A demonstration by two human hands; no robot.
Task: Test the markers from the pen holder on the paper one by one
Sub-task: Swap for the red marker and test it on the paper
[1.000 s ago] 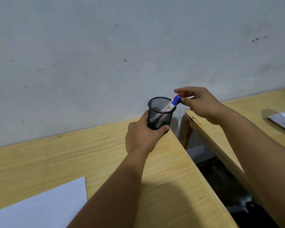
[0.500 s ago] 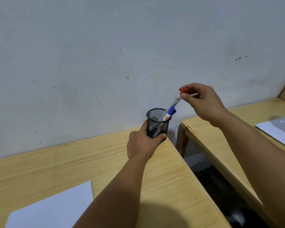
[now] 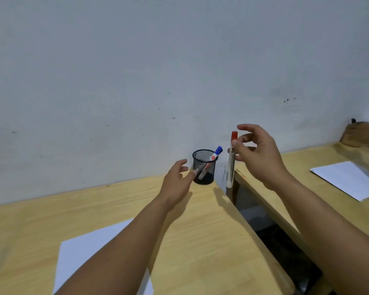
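Note:
A black mesh pen holder [image 3: 204, 167] stands at the far right corner of the wooden table [image 3: 211, 241], against the wall. A blue-capped marker [image 3: 213, 155] leans inside it. My right hand [image 3: 257, 154] holds a red-capped white marker [image 3: 231, 160] upright, to the right of the holder and fully out of it. My left hand [image 3: 176, 182] hovers just left of the holder with its fingers spread; a fingertip is at the mesh wall. A white sheet of paper [image 3: 90, 254] lies on the table near me, partly under my left forearm.
A second wooden table [image 3: 320, 207] stands to the right across a dark gap [image 3: 271, 228], with another white sheet [image 3: 347, 177] on it. A brown object [image 3: 362, 133] sits at its far corner. A grey wall closes the back.
My right hand drew the red-capped marker out of the holder and raised it upright to the right. My left hand let go of the holder and opened.

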